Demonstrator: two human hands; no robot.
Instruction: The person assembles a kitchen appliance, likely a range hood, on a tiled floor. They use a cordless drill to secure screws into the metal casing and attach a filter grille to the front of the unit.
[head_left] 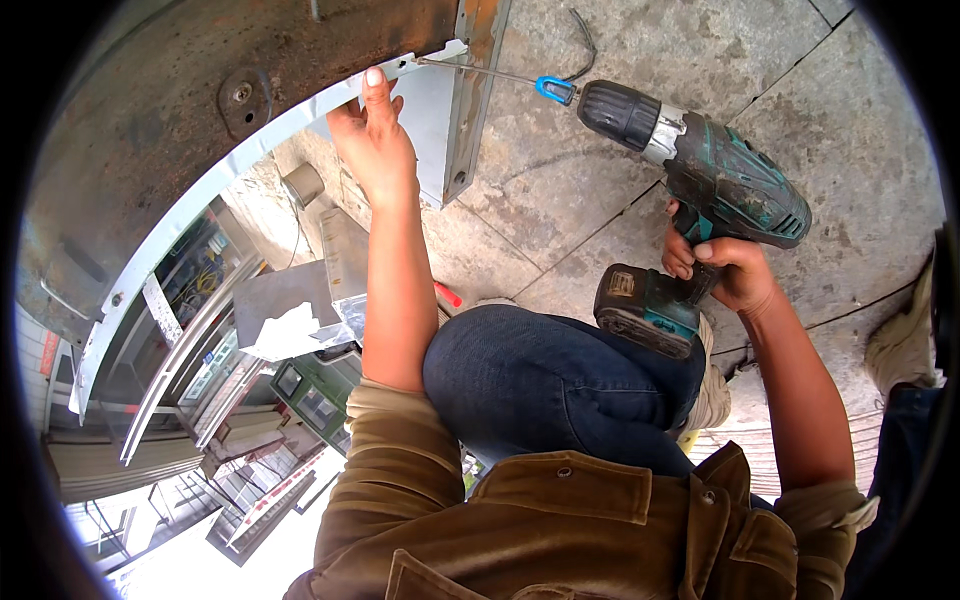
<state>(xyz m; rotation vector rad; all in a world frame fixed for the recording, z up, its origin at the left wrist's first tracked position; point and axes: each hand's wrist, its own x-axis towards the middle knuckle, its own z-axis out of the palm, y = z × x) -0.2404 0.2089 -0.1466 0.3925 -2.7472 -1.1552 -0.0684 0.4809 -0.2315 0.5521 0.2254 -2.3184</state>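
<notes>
Gripping the drill [738, 185] by its handle, right hand [735, 272] just below its body; left hand [378, 150] pinching the white strip [332, 99].

Right hand [735, 268] gripping a drill [740, 185], its long bit [485, 71] meeting one end of a pale strip [285, 122]; left hand [382, 145] holding the strip along a rusty panel [165, 95].

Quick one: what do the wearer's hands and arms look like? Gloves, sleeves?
Left hand and right hand are both ungloved; no watch or bracelet shows on either wrist. The left sleeve is brown, bunched in folds and paler toward its end. The right sleeve is also brown, pulled back, with a loose, paler edge.
</notes>
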